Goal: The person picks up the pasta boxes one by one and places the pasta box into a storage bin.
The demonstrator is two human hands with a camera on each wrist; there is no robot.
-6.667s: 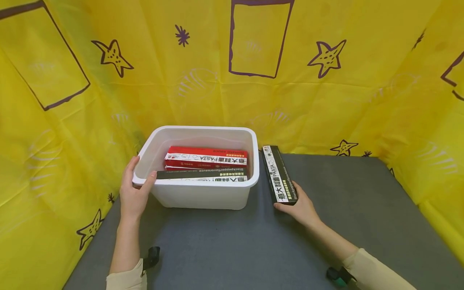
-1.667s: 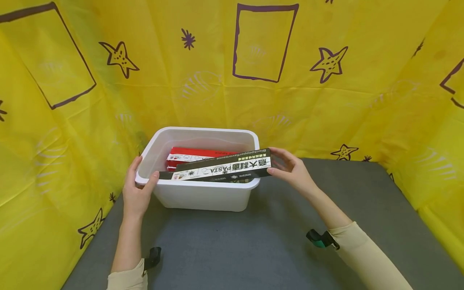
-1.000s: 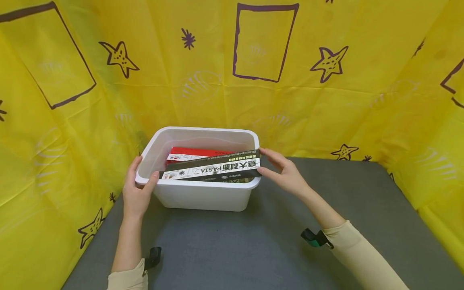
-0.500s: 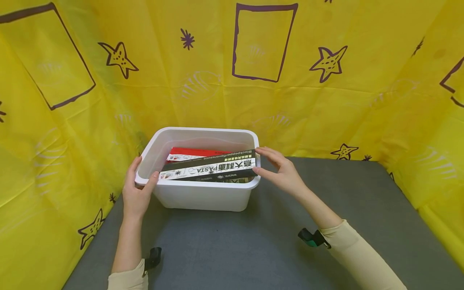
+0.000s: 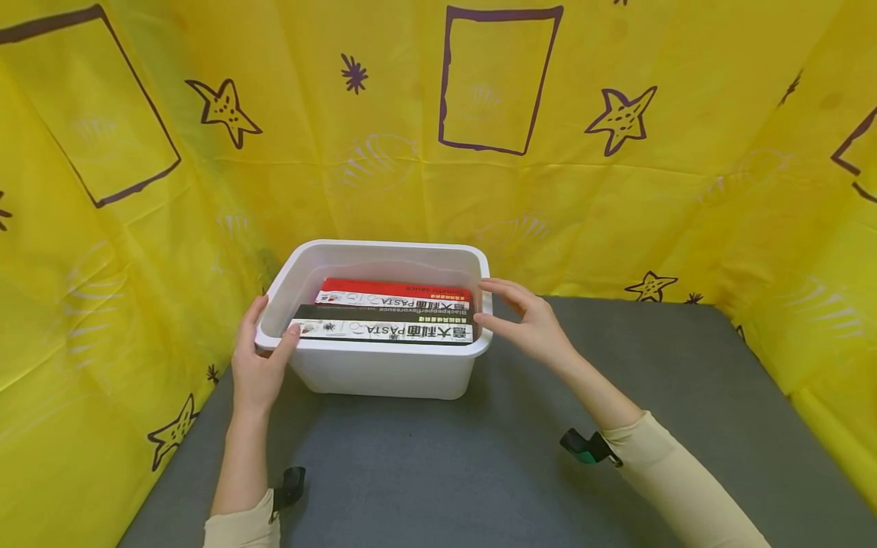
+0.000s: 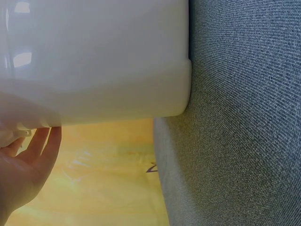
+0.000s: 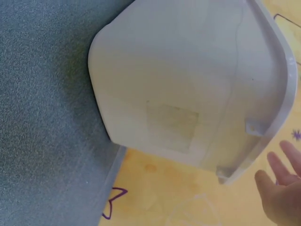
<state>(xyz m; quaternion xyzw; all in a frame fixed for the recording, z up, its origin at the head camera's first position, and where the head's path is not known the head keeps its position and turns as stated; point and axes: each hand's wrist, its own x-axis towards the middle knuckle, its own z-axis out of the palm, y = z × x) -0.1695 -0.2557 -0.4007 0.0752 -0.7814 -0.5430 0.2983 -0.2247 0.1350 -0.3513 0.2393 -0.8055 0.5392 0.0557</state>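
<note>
A white plastic bin point(image 5: 384, 371) stands on the grey table point(image 5: 479, 472). Inside it a black pasta box point(image 5: 384, 326) lies flat along the front wall, with a red pasta box point(image 5: 393, 290) behind it. My left hand point(image 5: 272, 321) grips the bin's front-left rim, thumb over the edge. The left wrist view shows the bin's outer wall point(image 6: 94, 56) with that left hand point(image 6: 28, 160) under the rim. My right hand point(image 5: 488, 301) hovers at the bin's right rim, fingers relaxed and spread, holding nothing. In the right wrist view the right hand point(image 7: 282, 188) stays apart from the bin point(image 7: 188, 84).
Yellow cloth point(image 5: 617, 190) with purple stars and rectangles walls in the table on the left, back and right. The bin sits close to the table's left edge point(image 6: 162, 155). Bare grey surface point(image 5: 651, 358) stretches to the right of and in front of the bin.
My right hand lowered the tilted black pasta box into the bin and let go. The box now lies flat. The left hand has stayed on the rim.
</note>
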